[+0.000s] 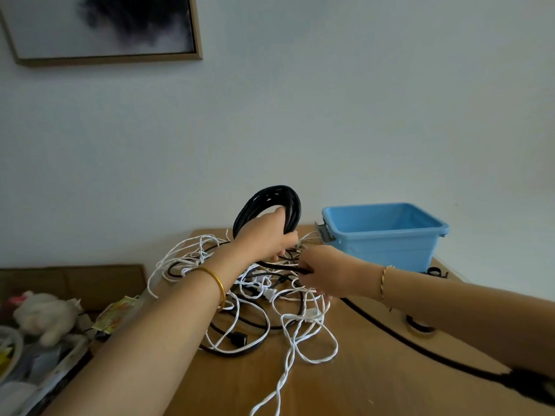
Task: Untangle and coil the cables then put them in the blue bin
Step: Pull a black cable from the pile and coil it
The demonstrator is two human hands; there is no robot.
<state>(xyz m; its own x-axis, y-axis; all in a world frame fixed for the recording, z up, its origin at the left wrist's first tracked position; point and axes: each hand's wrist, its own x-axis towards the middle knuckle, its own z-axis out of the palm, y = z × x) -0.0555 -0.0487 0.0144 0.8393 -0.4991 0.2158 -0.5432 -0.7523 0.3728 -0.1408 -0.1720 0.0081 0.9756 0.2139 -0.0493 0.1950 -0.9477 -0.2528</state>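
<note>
Work looked barely begun: the left hand (pixel 264 235) gripped one thick coil of black rubber cable (pixel 270 199) just beside the rectangular blue plastic bin (pixel 387 238). The right hand (pixel 321 271) pinched a loose black strand (pixel 282 265). Tangled white twisted cords (pixel 303 328) lay before the bin, with nothing showing inside it.

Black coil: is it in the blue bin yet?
No, the left hand holds the black coil above the table, left of the blue bin.
</note>
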